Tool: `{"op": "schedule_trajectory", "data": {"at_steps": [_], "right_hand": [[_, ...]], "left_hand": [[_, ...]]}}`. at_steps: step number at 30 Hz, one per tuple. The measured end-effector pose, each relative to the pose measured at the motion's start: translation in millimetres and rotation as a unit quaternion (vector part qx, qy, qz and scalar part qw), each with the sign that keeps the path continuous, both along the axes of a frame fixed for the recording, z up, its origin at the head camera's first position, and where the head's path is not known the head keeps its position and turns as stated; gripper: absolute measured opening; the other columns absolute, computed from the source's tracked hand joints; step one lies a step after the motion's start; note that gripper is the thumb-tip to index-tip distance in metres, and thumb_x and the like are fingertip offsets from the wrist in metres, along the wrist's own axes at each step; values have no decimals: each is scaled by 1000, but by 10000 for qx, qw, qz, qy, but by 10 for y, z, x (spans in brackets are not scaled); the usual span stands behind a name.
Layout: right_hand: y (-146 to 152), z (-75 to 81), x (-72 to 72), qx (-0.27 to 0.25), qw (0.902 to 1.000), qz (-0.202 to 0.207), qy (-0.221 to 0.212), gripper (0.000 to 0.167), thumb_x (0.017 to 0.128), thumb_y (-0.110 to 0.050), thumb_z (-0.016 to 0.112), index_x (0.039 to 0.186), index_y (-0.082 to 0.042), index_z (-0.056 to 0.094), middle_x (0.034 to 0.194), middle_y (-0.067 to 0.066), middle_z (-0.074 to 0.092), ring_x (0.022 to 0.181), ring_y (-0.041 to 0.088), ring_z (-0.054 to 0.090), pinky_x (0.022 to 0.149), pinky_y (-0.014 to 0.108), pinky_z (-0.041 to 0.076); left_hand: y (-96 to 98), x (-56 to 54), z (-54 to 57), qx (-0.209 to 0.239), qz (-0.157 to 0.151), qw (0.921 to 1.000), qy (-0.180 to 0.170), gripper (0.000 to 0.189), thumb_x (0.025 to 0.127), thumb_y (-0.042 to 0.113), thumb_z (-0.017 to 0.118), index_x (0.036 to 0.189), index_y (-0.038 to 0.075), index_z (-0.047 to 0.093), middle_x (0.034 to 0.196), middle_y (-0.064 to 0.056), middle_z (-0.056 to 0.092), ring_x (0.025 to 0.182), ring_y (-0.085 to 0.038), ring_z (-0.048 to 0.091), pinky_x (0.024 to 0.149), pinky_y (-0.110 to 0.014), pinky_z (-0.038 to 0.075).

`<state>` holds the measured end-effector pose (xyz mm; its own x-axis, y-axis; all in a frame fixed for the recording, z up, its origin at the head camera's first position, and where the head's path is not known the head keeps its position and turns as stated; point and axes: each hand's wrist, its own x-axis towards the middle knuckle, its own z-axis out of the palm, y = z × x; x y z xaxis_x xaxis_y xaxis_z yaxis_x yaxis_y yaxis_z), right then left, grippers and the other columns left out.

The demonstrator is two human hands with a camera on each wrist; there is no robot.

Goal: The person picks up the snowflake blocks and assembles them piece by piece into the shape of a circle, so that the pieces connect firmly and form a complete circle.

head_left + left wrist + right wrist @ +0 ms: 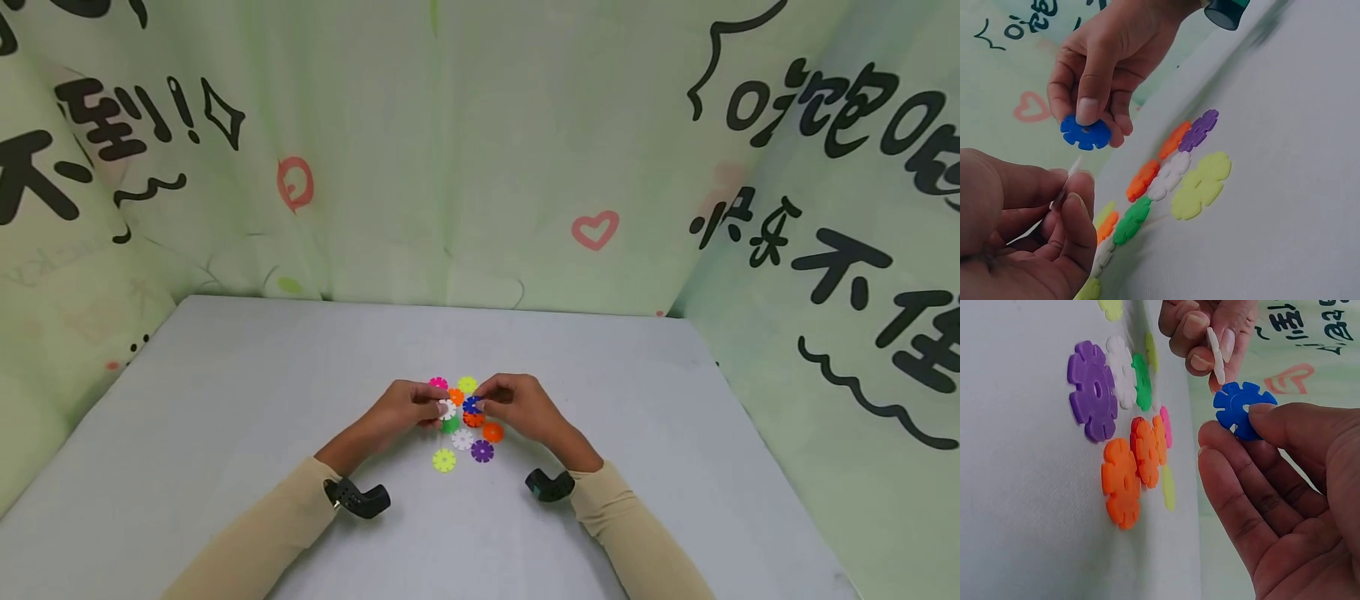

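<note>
My left hand pinches a white interlocking disc between thumb and fingers. A blue interlocking disc with a notched rim is pinched in my right hand. Both discs are held up above the table. Seen from the left wrist, the white disc stands edge-on just below the blue one, a small gap between them. Beneath the hands lie loose discs of the same kind: a green disc, a purple disc, another white disc and several orange, yellow and pink ones.
The discs lie flat in a loose cluster on the white table. A printed curtain hangs behind the far edge and along both sides. Black wrist cameras, such as the left one, sit on both wrists.
</note>
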<state>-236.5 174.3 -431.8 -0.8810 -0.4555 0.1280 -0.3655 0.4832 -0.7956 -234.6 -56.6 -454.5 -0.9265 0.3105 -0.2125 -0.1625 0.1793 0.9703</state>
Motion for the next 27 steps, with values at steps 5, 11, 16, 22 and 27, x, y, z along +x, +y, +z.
{"op": "schedule_trajectory", "data": {"at_steps": [5,11,16,22,27], "right_hand": [[-28,-34,-4,-41,10000,76,-44,8,88,-4,70,96,-3,68,89,3,67,82,17,67,75,26,54],[-63,-54,6,-49,9999,-41,-78,9,88,-7,72,95,-4,68,88,2,66,83,17,67,74,26,55],[-81,-59,17,-186,9997,-159,-75,7,88,-5,71,94,-3,67,88,3,68,82,17,68,73,26,55],[-95,-54,31,-468,9984,-317,-67,6,88,-2,70,92,-1,66,88,6,70,81,18,69,73,27,55],[-98,-65,34,-608,9976,-331,-42,8,88,-3,71,93,0,65,87,7,70,79,18,70,72,27,55]], "left_hand": [[0,6,20,-63,-82,9999,62,29,93,6,64,120,-3,65,93,-10,67,73,-18,64,72,-28,54],[-3,15,44,80,-148,9999,-6,29,93,6,63,120,-5,63,92,-10,66,74,-17,64,74,-28,54],[7,7,19,45,12,10000,36,27,94,8,64,118,-4,65,91,-10,67,72,-17,64,73,-28,54],[13,-13,-3,241,143,9996,-16,28,93,9,65,119,-3,66,89,-10,67,71,-17,63,72,-27,54],[9,-21,-5,360,158,9992,-46,27,93,7,64,118,-4,65,88,-10,67,70,-17,63,72,-27,54]]}}
